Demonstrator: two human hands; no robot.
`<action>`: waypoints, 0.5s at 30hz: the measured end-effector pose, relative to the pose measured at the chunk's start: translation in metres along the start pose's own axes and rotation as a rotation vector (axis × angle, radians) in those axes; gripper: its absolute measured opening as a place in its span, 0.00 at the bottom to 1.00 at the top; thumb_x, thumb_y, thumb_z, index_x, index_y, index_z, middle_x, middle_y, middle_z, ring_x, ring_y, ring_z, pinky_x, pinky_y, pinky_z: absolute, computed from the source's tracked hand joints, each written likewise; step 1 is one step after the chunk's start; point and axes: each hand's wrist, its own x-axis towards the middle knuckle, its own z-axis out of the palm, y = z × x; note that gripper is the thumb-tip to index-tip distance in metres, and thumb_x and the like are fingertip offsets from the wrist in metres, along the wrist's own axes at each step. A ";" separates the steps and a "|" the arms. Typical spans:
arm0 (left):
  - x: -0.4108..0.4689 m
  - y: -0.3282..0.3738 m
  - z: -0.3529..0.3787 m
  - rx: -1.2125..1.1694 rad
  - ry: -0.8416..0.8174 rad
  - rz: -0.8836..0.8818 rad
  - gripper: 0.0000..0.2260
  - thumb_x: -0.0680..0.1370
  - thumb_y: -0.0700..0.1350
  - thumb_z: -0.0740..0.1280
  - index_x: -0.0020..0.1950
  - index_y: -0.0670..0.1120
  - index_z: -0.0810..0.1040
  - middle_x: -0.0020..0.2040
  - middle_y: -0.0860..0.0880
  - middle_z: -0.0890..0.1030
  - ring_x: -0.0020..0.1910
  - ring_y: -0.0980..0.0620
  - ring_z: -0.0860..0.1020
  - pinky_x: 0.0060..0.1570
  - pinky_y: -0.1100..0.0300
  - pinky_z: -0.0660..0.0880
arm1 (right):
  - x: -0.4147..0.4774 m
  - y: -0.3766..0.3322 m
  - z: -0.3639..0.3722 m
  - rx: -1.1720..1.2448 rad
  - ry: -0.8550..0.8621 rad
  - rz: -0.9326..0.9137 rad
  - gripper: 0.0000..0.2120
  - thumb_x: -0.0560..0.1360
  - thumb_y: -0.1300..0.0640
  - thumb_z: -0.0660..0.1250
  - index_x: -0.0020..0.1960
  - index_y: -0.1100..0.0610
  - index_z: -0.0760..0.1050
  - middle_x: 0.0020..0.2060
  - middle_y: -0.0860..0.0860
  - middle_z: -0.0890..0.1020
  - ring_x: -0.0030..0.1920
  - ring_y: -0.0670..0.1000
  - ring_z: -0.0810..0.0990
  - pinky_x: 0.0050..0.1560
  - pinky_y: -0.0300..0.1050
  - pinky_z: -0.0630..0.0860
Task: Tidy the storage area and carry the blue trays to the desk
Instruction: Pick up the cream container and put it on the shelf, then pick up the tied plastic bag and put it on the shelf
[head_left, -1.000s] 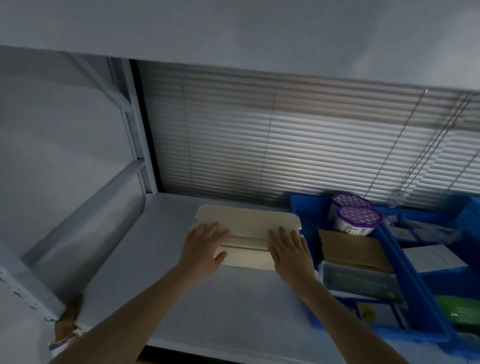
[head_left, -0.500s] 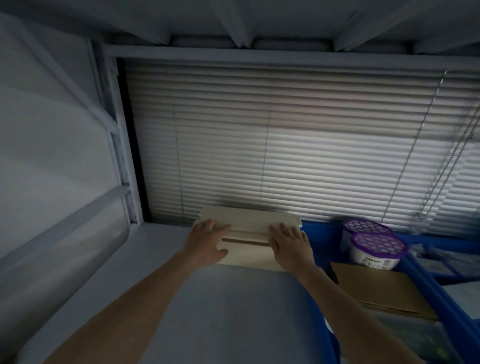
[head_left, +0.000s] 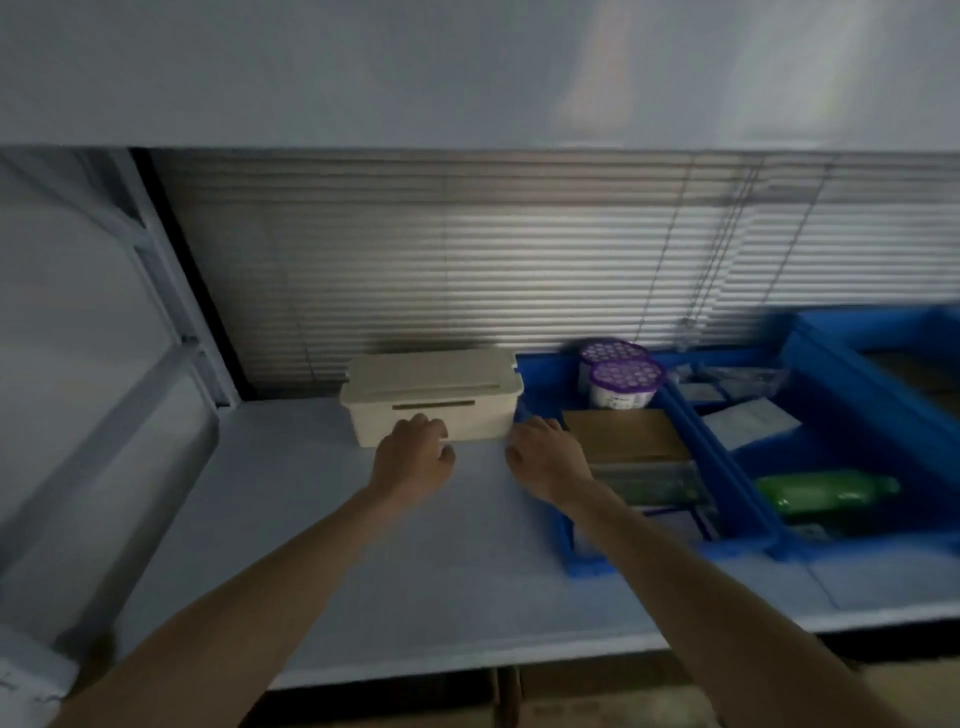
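smooth cream rectangular lidded box (head_left: 431, 395) just beyond the left hand (head_left: 413, 460) and right hand (head_left: 545, 460), both loosely curled, gripping nothing; blue plastic tray (head_left: 589, 564) just beside the right.

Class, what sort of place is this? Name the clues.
Probably a storeroom by a window: a metal shelf holds blue trays of supplies and a cream box, with blinds behind.

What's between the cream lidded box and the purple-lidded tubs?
Only the blue tray's left wall, in the head view; cream lidded box outside it, purple-lidded tubs inside.
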 end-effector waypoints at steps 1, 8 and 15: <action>-0.015 0.017 -0.004 -0.098 -0.016 -0.015 0.11 0.78 0.49 0.63 0.54 0.46 0.81 0.53 0.46 0.80 0.53 0.43 0.79 0.48 0.53 0.75 | -0.024 -0.003 -0.008 0.053 -0.012 0.041 0.12 0.80 0.55 0.56 0.52 0.59 0.76 0.54 0.57 0.80 0.55 0.59 0.78 0.48 0.50 0.74; -0.188 0.123 0.029 -0.600 -0.318 -0.003 0.11 0.76 0.48 0.65 0.37 0.45 0.78 0.34 0.47 0.82 0.36 0.49 0.81 0.39 0.53 0.76 | -0.250 0.036 0.007 0.574 -0.112 0.448 0.11 0.78 0.55 0.61 0.46 0.58 0.81 0.37 0.54 0.83 0.36 0.50 0.81 0.40 0.45 0.78; -0.371 0.157 0.188 -0.522 -0.873 -0.093 0.14 0.76 0.48 0.65 0.31 0.47 0.73 0.30 0.50 0.77 0.28 0.53 0.73 0.33 0.54 0.69 | -0.466 0.145 0.141 1.015 -0.322 1.165 0.10 0.78 0.65 0.62 0.42 0.64 0.80 0.24 0.52 0.78 0.17 0.46 0.71 0.20 0.35 0.65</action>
